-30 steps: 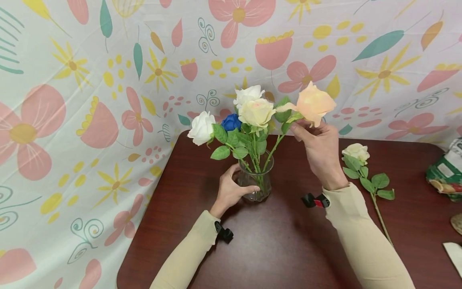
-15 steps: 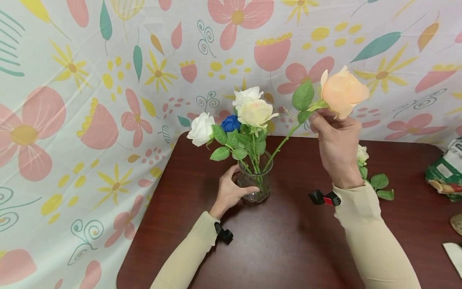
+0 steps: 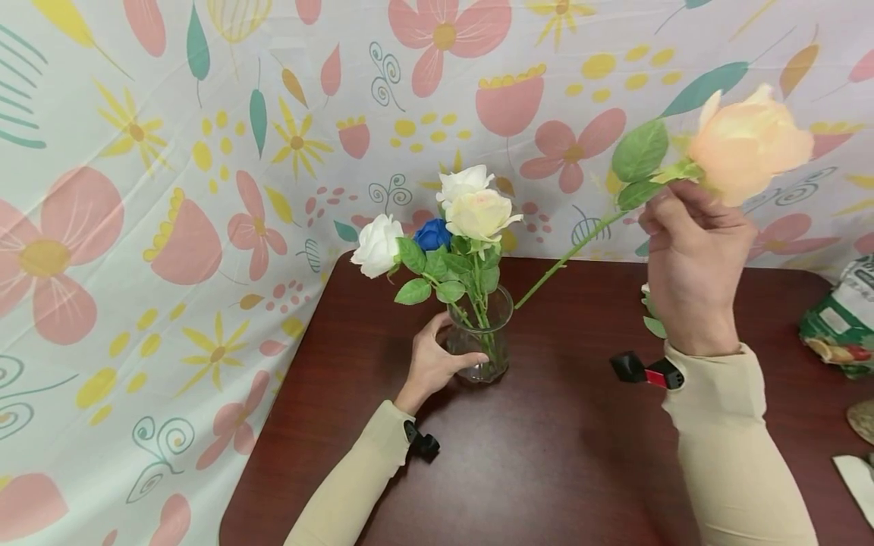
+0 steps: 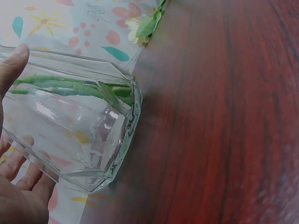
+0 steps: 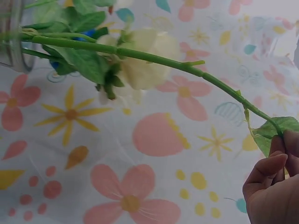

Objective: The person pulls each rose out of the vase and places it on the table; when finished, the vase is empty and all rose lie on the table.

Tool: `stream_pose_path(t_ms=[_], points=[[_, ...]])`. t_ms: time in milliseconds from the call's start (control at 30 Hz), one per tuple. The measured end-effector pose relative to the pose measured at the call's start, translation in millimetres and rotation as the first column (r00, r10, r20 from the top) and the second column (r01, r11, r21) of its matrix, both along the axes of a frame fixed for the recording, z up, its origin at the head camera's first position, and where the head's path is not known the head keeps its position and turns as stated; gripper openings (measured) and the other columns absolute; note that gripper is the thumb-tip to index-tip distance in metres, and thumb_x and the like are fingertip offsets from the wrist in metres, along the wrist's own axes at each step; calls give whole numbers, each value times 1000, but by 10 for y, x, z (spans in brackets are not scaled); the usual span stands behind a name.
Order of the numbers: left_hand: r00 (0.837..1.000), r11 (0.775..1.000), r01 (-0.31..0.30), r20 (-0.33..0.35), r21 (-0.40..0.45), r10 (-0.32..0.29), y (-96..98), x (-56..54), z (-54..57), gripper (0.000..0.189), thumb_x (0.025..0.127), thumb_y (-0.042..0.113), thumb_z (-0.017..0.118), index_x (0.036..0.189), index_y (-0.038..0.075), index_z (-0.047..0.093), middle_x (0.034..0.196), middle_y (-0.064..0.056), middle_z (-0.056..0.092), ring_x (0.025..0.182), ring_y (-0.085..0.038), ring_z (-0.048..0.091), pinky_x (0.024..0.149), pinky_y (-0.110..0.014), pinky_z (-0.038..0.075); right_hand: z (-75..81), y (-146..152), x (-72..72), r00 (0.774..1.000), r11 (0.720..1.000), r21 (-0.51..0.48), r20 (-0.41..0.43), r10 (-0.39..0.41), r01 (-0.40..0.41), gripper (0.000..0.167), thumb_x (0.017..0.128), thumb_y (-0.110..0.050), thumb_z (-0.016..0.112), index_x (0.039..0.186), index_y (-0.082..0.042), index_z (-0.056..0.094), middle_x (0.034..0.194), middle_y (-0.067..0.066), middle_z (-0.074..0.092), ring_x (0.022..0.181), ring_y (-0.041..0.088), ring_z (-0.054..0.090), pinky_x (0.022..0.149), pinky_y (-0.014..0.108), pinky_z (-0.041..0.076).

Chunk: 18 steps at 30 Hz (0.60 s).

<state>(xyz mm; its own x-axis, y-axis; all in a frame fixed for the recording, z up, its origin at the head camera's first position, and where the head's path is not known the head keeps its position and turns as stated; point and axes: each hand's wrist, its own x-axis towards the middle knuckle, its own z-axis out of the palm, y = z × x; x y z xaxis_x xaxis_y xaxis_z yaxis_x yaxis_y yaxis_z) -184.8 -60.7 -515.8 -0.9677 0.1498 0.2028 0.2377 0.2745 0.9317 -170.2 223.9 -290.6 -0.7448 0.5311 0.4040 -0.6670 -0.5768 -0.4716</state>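
My left hand (image 3: 432, 362) grips a clear glass vase (image 3: 497, 349) that stands on the table, thumb on the near side and fingers behind. Two white roses, a cream rose (image 3: 480, 214) and a blue rose (image 3: 433, 234) rise from it, their green stems showing through the glass in the left wrist view. A peach rose (image 3: 751, 144) is pinched near its head by my right hand (image 3: 699, 265), up and right of the vase. Its long stem (image 5: 154, 58) slants down left, the lower end right at the vase rim in the head view.
A loose rose (image 3: 654, 326) lies on the dark wooden table (image 3: 546, 455), mostly hidden behind my right hand. At the right edge stand a green and white bag (image 3: 840, 326) and a white flat item (image 3: 855, 485). A flower-print cloth (image 3: 273, 189) hangs behind.
My right hand has moved right and up with the peach rose, drawing its stem out of the vase as far as the rim. My left hand stays on the vase.
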Motion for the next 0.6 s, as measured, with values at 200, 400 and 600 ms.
stream_pose_path(t_ms=[200, 400, 600], points=[[1000, 1000, 3, 1, -3, -3, 1, 4, -20, 81, 71, 30, 105, 142, 16, 69, 138, -11, 74, 132, -28, 69, 110, -49, 60, 97, 163, 104, 996, 996, 11, -16, -83, 84, 12, 89, 34, 57, 89, 29, 67, 63, 19, 63, 56, 26, 49, 57, 30, 49], [1000, 1000, 12, 16, 22, -12, 0, 13, -9, 82, 71, 32, 105, 143, 14, 68, 139, -12, 73, 133, -29, 68, 111, -50, 59, 116, 379, 240, 983, 979, 82, -6, -185, 185, 7, 87, 32, 63, 91, 30, 68, 68, 21, 68, 57, 26, 54, 59, 29, 53], [999, 999, 9, 34, 36, -10, 2, 3, 2, 83, 71, 29, 105, 143, 14, 68, 140, -11, 72, 136, -29, 67, 114, -49, 58, 91, 631, 334, 974, 975, 78, 68, -216, 210, 11, 88, 35, 58, 89, 30, 67, 71, 23, 72, 54, 24, 61, 55, 28, 57]])
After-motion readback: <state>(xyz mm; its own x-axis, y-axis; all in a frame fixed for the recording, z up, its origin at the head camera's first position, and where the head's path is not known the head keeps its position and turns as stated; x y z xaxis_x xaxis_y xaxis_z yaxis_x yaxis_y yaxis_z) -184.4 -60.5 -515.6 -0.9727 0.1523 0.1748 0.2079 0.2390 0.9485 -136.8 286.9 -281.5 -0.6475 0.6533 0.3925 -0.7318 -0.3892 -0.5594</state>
